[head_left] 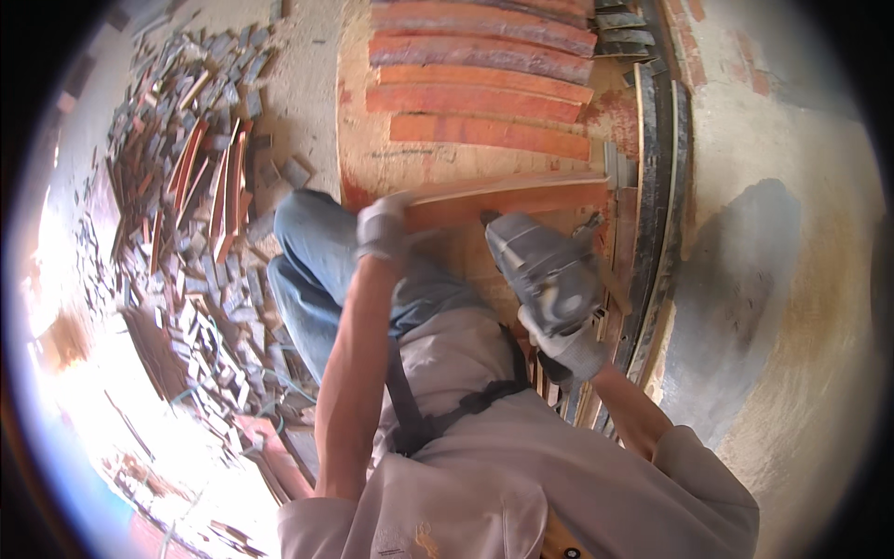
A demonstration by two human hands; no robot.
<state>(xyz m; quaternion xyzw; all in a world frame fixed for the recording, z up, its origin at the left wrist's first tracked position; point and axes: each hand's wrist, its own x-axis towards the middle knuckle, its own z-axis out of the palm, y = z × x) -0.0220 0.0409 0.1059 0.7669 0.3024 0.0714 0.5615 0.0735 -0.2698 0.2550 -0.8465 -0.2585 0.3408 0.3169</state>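
Cutting is the step in hand, I judge. My left hand (382,230), gloved, pins the near end of a long reddish plank (507,196) on the bench (372,140). My right hand (570,347) is closed round a grey power tool (545,270), probably a saw, its nose against the plank. Next move calls for steady pressure. Stacked boards (480,93) lie beyond; offcuts (186,140) litter the floor.

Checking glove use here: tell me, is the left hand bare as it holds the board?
No, the left hand wears a light work glove as it grips the end of the reddish board.
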